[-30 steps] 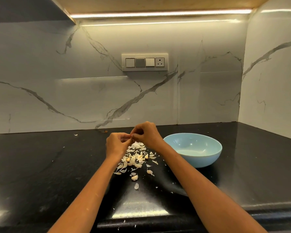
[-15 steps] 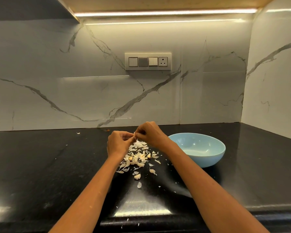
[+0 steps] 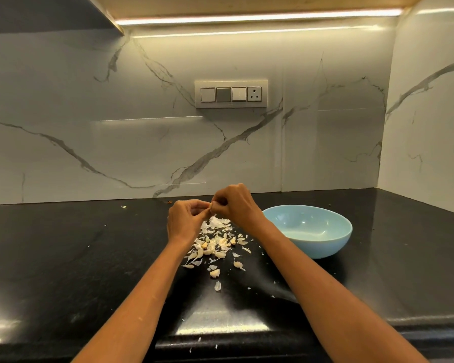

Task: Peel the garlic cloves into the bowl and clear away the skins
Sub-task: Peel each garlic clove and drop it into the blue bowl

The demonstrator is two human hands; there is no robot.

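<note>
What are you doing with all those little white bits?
Peeling garlic. The left hand and right hand meet above the black counter, pinching one small clove between their fingertips. Loose skins and cloves lie scattered below them. The blue bowl sits to the right, and it looks empty.

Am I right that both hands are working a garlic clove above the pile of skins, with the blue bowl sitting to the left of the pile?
Not quite: the head view shows the blue bowl to the right of the pile of skins, not the left. The rest holds: the left hand and right hand meet above the pile, fingers pinching something small, presumably a clove.
</note>
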